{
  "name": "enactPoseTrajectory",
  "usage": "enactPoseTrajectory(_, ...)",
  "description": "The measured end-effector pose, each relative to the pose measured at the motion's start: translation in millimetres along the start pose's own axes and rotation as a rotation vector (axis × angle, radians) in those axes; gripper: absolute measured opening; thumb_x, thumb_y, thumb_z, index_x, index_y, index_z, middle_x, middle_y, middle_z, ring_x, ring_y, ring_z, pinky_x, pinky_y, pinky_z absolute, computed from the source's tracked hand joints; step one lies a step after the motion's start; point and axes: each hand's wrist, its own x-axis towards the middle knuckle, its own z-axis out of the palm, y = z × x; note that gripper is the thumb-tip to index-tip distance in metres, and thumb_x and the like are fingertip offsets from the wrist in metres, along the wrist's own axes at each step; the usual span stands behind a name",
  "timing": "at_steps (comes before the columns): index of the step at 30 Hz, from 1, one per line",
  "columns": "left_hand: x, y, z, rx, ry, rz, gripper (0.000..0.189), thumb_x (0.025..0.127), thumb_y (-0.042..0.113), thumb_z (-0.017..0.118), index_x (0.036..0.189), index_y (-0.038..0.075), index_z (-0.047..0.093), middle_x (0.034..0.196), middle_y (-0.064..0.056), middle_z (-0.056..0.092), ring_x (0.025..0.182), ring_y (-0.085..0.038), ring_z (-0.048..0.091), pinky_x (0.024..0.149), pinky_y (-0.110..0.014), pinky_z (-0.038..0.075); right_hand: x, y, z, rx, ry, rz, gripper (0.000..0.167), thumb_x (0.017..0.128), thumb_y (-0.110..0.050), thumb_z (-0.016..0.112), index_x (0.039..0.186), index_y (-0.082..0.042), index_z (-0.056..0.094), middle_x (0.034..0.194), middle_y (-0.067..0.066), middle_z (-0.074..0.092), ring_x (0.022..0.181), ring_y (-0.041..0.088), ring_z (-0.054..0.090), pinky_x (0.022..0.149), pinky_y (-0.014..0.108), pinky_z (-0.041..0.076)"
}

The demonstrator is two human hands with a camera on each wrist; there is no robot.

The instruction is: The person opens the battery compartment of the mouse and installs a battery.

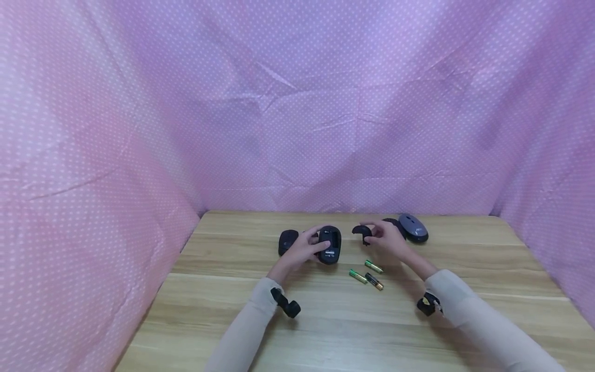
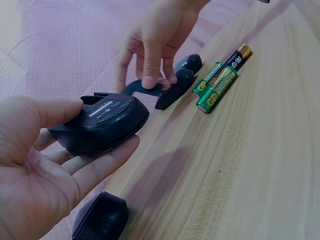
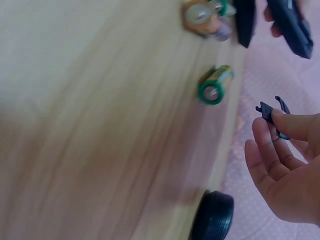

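Observation:
My left hand (image 1: 299,249) holds a black computer mouse (image 1: 330,254), its underside with a label and an open battery slot facing up. The left wrist view shows the thumb on top of this mouse (image 2: 112,117) and fingers beneath it. Over to the right, my right hand (image 1: 389,238) pinches a thin, curved black battery cover (image 1: 362,229) between thumb and fingers. That cover (image 3: 267,113) is apart from the mouse, held above the tabletop. Two green batteries (image 1: 358,276) and one black-and-copper battery (image 1: 374,281) lie on the table between the hands, nearer the person.
Beside my left hand sits another black mouse (image 1: 287,242). Past my right hand, a grey mouse (image 1: 412,227) rests next to a dark mouse (image 1: 395,225), partly hidden. The wooden table (image 1: 334,330) ends at a pink dotted curtain (image 1: 297,129).

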Motion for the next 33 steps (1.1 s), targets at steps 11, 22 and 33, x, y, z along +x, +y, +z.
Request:
enactPoseTrajectory(11,-0.4,-2.7,-1.6,0.004,-0.005,-0.002,0.054,0.103,0.016,0.061,0.154,0.02,0.043,0.143,-0.026,0.058,0.116,-0.032,0.068,0.083,-0.041,0.064,-2.3,11,7,0.006,-0.075,0.018,0.042,0.091,0.003,0.07,0.132,-0.002,0.064,0.089,0.011,0.066,0.078,0.019,0.056,0.063,0.024,0.045)
enactPoseTrajectory(22,2.6,-5.0,-1.4,0.022,-0.03,0.002,0.059,0.103,0.016,0.061,0.157,0.016,0.039,0.144,-0.027,0.056,0.114,-0.031,0.069,0.08,-0.04,0.064,-0.2,10,12,-0.046,-0.086,0.073,0.04,0.092,0.0,0.071,0.131,-0.001,0.064,0.108,0.021,0.068,0.097,0.031,0.065,0.072,0.031,0.053)
enactPoseTrajectory(33,4.9,-4.7,3.2,0.011,-0.008,0.012,0.057,0.102,0.015,0.062,0.155,0.021,0.043,0.133,-0.026,0.063,0.109,-0.027,0.07,0.08,-0.039,0.064,3.9,8,14,-0.142,-0.132,0.054,0.043,0.091,0.002,0.069,0.132,0.01,0.06,0.1,0.018,0.061,0.084,0.022,0.055,0.07,0.03,0.048)
